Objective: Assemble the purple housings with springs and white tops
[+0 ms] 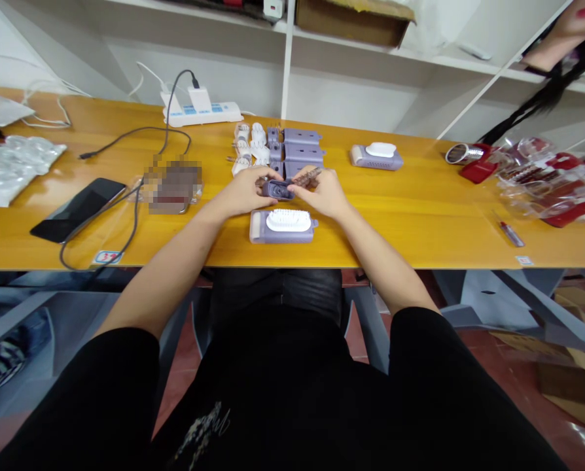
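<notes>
At the near side, beyond the person's black shirt, a purple brush unit lies bristles up close to the front edge of the yellow wooden table. A small tube lies far to the right and a black phone to the left. Just past the brush unit, the left hand pinches an open purple housing between thumb and fingers, its hollow end facing the person. The right hand curls around a small brownish piece, thumb tip at the housing's edge. Behind the hands stand rows of purple shells beside white parts, with a second brush unit to the right. Farther back are a white power strip and the white shelving.
</notes>
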`<control>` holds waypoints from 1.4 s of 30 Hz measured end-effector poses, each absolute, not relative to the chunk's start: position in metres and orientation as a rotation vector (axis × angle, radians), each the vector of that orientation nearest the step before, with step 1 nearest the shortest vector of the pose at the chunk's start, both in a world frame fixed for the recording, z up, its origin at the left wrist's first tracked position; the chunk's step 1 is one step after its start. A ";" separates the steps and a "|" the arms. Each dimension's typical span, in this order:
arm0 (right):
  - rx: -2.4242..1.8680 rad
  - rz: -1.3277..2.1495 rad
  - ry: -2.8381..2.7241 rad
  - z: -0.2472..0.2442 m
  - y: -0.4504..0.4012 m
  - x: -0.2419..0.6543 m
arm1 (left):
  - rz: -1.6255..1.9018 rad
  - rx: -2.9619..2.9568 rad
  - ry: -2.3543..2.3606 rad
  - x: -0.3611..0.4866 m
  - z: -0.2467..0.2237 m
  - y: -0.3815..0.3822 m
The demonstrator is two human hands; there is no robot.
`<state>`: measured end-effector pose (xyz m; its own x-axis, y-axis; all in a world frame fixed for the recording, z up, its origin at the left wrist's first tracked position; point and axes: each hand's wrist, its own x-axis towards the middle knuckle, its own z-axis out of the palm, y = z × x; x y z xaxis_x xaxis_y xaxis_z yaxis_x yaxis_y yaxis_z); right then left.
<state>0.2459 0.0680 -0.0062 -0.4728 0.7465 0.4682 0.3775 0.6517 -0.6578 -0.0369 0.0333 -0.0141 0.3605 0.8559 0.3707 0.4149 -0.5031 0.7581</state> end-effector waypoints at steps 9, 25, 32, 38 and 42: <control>-0.986 0.498 -2.179 0.003 0.057 0.243 | 1.061 2.136 1.083 -0.034 -0.012 0.030; -0.927 0.425 -2.133 -0.005 0.058 0.236 | 1.042 2.026 1.050 -0.033 -0.013 0.032; -1.017 0.391 -2.131 -0.008 0.063 0.236 | 1.048 1.938 1.043 -0.030 -0.016 0.032; -0.986 0.414 -2.140 -0.008 0.065 0.235 | 1.088 1.859 1.081 -0.026 -0.019 0.037; -0.985 0.433 -2.123 -0.010 0.068 0.233 | 1.095 1.844 1.165 -0.025 -0.020 0.040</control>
